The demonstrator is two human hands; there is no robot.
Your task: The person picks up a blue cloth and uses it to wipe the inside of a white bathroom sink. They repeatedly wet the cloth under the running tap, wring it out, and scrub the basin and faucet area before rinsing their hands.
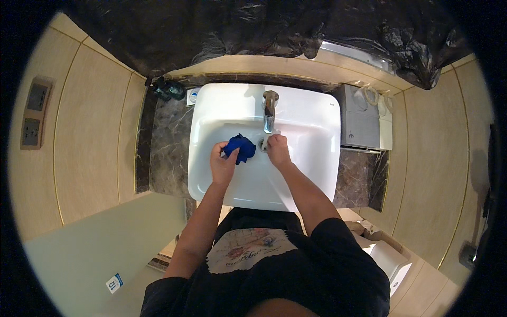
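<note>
Over the white washbasin, my left hand is closed on a bunched dark-blue cloth, with the thumb lying across its near side. My right hand is held below the chrome faucet, its fingers drawn together. Something pale shows beside those fingertips, close to the drain; whether it is water or a small thing in the fingers cannot be made out. The two hands are apart, the drain lying between them.
Dark bottles stand at the back left of the marbled counter. A grey box sits right of the basin. Black plastic sheeting hangs beyond it. A white toilet is at the lower right.
</note>
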